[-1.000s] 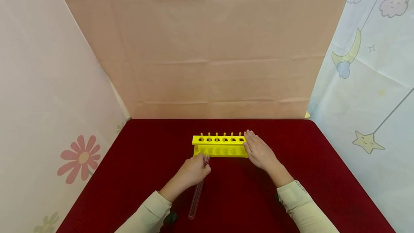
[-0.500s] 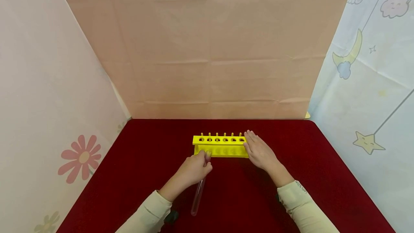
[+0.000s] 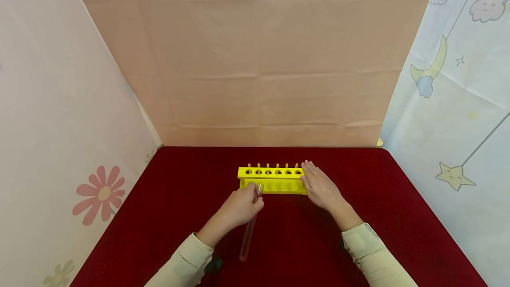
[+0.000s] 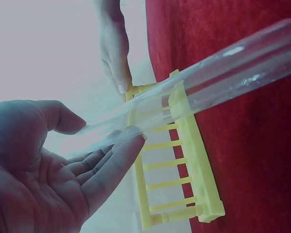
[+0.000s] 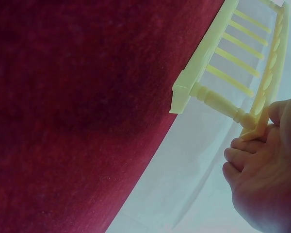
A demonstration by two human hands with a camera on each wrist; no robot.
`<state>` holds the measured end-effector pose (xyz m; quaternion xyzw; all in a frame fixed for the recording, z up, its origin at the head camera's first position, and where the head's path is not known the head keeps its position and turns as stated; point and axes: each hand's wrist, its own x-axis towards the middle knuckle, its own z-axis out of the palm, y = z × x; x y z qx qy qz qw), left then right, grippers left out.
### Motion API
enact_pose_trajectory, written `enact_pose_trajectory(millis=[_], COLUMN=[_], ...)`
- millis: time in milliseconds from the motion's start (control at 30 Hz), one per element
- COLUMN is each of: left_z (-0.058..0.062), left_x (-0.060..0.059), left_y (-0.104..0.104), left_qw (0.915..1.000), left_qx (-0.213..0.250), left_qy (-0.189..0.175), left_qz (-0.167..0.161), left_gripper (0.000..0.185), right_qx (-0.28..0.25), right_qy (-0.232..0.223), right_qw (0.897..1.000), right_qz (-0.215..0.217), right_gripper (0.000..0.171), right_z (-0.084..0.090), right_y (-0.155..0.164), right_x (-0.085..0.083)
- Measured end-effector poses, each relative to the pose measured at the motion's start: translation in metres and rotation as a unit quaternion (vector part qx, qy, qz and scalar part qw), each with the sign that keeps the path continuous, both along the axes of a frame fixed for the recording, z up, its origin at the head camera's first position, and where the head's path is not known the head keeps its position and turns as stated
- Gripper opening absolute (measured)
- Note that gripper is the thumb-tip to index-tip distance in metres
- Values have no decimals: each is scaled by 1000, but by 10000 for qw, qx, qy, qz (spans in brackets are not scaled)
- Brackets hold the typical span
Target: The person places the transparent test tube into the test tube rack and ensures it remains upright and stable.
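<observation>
A yellow test tube rack (image 3: 279, 186) stands on the dark red table, with a row of holes in its top plate and short pegs along the back. My left hand (image 3: 240, 207) pinches a clear test tube (image 3: 248, 238) near its upper end, in front of the rack's left part. The tube slants, its rounded end low and toward me; the left wrist view shows the clear tube (image 4: 242, 65) crossing in front of the rack. At the rack's right end, my right hand (image 3: 322, 188) holds the top plate between thumb and fingers, as the right wrist view shows.
The dark red tabletop (image 3: 191, 172) reaches back to a plain tan sheet (image 3: 255, 65). Pale printed sheets hang at both sides, a flower sheet (image 3: 48, 101) on the left and a moon-and-star sheet (image 3: 458, 123) on the right.
My left hand has shifted slightly right and away from me, taking the test tube with it; the tube's upper end now overlaps the rack's front. The right hand and rack stay put.
</observation>
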<state>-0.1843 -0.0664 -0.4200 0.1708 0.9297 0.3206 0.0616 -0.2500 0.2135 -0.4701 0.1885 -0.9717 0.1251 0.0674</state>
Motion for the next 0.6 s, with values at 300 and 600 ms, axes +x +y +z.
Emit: enact_pose_trajectory(millis=[300, 600], left_z=[7, 13], left_x=[-2, -5], left_y=[2, 3], left_qw=[9999, 9996], left_qx=[109, 206], left_qy=[42, 79], left_qz=[-71, -176], left_gripper=[17, 22], right_qx=[-2, -3], right_qy=[28, -15], right_qw=[10000, 10000], right_qz=[41, 65], right_gripper=[56, 56], right_z=[0, 1], right_y=[0, 0], right_x=[-1, -1])
